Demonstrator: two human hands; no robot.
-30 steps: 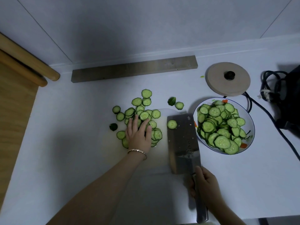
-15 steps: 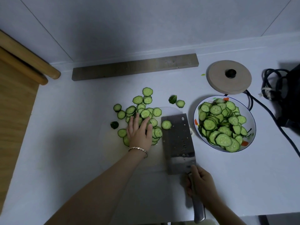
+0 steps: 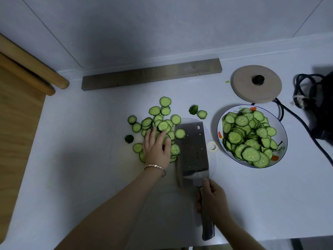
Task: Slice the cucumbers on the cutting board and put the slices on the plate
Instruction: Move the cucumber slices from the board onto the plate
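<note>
You are working on a pale countertop, with the translucent cutting board lying near its middle and hard to tell from the surface. At the right of the board, just beside it, the plate is sitting already heaped with slices. The cleaver is resting with its blade flat on the board, one slice lying on its left edge, while your right hand is wrapping its fingers closed around the handle. Your left hand is lying palm down on the loose cucumber slices, fingers spread flat and gripping nothing. That pile is spreading across the board's left part, and several slices, along with two dark end pieces, are lying off the board toward the back edge of the countertop. The step appears to be gathering slices onto the blade for transfer. Note the hazards: pushing the pile toward the blade is bringing your fingertips close to the cutting edge; an overloaded or tilted blade is likely to shed slices before reaching the plate; and the full plate may let new slices slide over its rim.
</note>
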